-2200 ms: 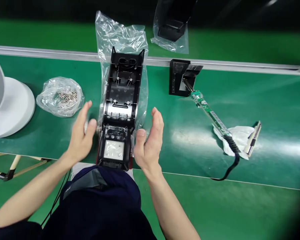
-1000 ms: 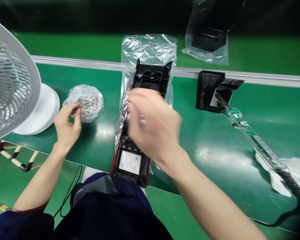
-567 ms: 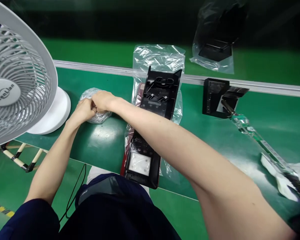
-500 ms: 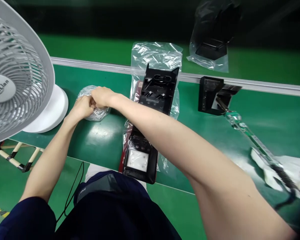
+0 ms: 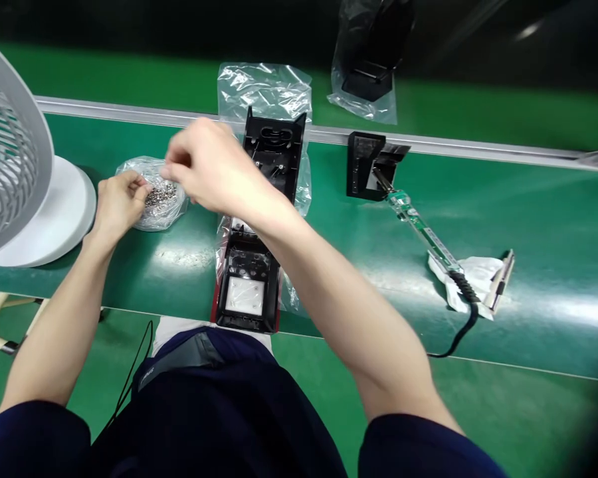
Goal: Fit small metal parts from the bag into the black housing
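Your blurred right hand (image 5: 212,169) pinches shut; its content I cannot tell, and it hides part of the black housing (image 5: 259,219). Your left hand (image 5: 117,202) curls on the screw bag (image 5: 162,199), on the green belt (image 5: 503,219).

The smooth green conveyor belt (image 5: 528,219) has a glossy, rubbery look, with lamp glare across it. At its far edge runs a dull brushed-metal rail (image 5: 453,147). On the belt's left part, a crinkled clear plastic bag of small shiny metal screws (image 5: 162,199) glints under the left hand (image 5: 117,206). Mid-belt lies a long black moulded-plastic housing (image 5: 259,265), semi-matt, with a frosted white panel, on wrinkled transparent film (image 5: 264,86). Towards the belt's right lies a translucent green plastic-handled soldering iron (image 5: 421,229) on crumpled white cloth or paper (image 5: 478,275). The white fan base (image 5: 50,219) is smooth, satin plastic.
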`<move>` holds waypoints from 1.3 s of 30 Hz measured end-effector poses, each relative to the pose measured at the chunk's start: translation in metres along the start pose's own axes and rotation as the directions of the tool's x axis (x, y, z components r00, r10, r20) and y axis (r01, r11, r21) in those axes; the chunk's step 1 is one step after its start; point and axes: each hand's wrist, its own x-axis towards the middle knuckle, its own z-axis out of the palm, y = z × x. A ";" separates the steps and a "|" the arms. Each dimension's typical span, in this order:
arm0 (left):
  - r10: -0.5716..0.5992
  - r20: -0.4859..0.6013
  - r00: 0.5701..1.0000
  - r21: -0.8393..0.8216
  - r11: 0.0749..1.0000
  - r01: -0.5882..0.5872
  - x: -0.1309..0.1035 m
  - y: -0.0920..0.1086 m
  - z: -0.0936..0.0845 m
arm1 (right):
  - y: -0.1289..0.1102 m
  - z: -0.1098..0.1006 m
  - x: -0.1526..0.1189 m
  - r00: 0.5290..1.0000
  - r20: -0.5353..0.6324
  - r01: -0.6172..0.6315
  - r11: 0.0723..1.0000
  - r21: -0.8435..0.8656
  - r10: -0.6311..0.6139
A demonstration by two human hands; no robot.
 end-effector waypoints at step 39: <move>-0.354 0.480 0.803 -0.770 0.269 0.579 -0.136 0.037 0.045 | 0.032 0.024 -0.221 0.847 -0.379 -0.043 0.760 0.649 0.372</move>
